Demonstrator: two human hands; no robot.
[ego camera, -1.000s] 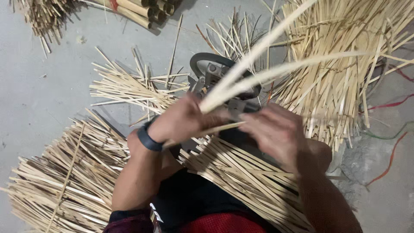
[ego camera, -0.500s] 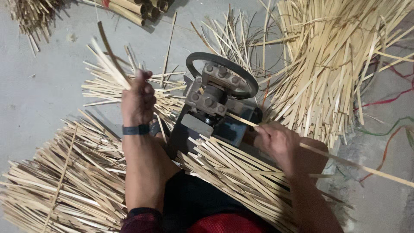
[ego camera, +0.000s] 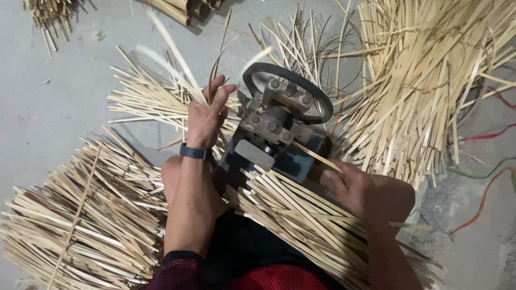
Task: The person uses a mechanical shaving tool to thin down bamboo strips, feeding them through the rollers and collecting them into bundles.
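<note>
Flat pale bamboo strips [ego camera: 301, 225] heaped across lap. Right hand [ego camera: 365, 193] grips one strip [ego camera: 314, 156] fed into grey metal splitter [ego camera: 279, 118] (ring-shaped guard). Left hand [ego camera: 207, 115] clenched on blurred split strips [ego camera: 172, 59] beside machine.

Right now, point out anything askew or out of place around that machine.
Nothing looks damaged. Bamboo strips lie in loose, crisscrossed heaps around the splitting machine, and red and green wires trail across the floor at the right. The left hand grips strips; the right hand feeds one in.
</note>
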